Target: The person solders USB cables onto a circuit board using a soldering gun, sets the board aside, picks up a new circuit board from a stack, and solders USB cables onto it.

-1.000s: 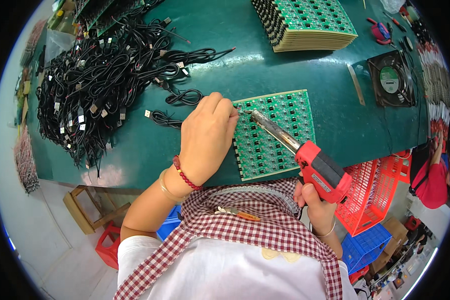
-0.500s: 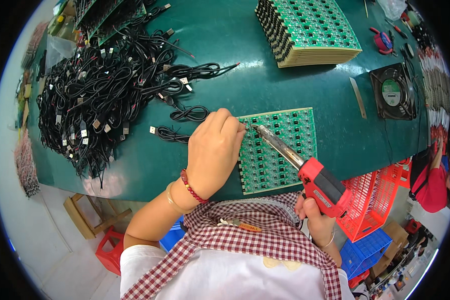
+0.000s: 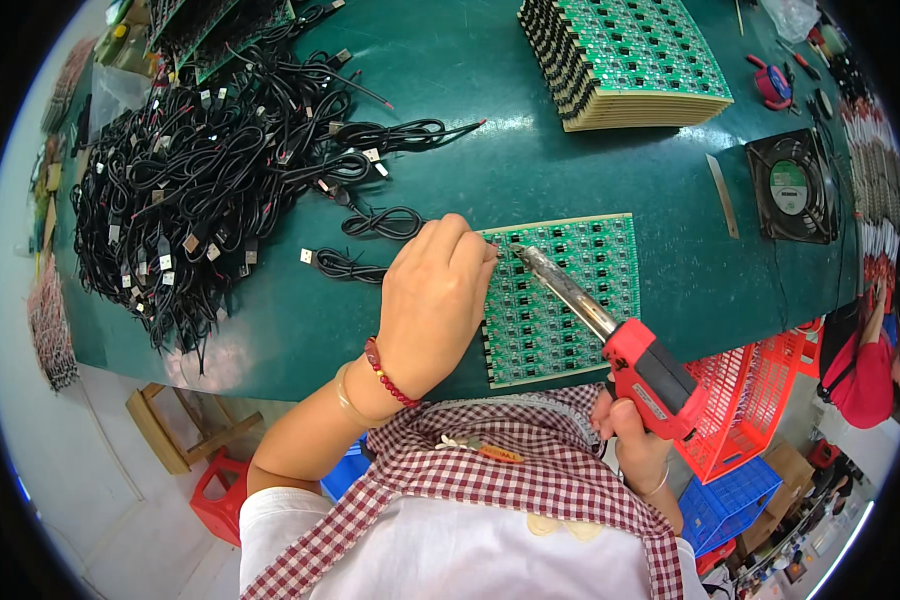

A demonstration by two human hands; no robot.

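A green circuit board panel (image 3: pixel 560 340), with rows of small black parts, lies on the table in front of me. My left hand (image 3: pixel 432 300) is closed in a pinch at the board's upper left corner. From under it, a black USB cable (image 3: pixel 345 266) runs out to the left; the fingers cover its far end. In my right hand (image 3: pixel 630 435) is a soldering iron (image 3: pixel 650 375) with a red and black handle. Its dark tip points up and left, at the board's top edge close to my left fingertips. Whether the tip touches is hard to see.
A large tangle of black USB cables (image 3: pixel 185 190) covers the left of the table. Stacked circuit boards (image 3: pixel 650 112) stand at the back. To the right are a metal strip (image 3: pixel 722 195), a black fan (image 3: pixel 792 187) and a red-blue spool (image 3: pixel 771 85). Red (image 3: pixel 735 400) and blue crates (image 3: pixel 725 505) stand below.
The whole view has shifted slightly. Both hands, the soldering iron and the board keep nearly the same places relative to one another.
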